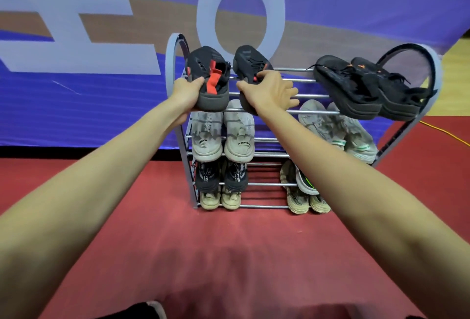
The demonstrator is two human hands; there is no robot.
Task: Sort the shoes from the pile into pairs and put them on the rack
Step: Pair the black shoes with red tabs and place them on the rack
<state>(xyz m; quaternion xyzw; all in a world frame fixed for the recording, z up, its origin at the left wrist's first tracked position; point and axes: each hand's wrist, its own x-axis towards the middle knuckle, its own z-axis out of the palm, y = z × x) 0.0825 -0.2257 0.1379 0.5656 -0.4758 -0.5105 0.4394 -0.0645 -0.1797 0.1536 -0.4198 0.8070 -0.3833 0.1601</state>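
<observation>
A metal shoe rack (302,96) with several tiers stands on the red floor against a blue banner. My left hand (187,94) grips the heel of a black shoe with a red tab (211,74) at the top tier's left end. My right hand (269,92) holds its matching black shoe (248,64) just to the right, also over the top tier. Another black pair (361,87) lies tilted at the top right. Two white pairs (222,135) (340,130) fill the second tier. Lower tiers hold a dark pair (221,175), a beige pair (220,199) and more light shoes (302,189).
A blue banner with large pale letters (76,38) hangs right behind the rack. A yellow cable (445,135) runs over the floor at the right. Red floor (229,255) stretches between me and the rack.
</observation>
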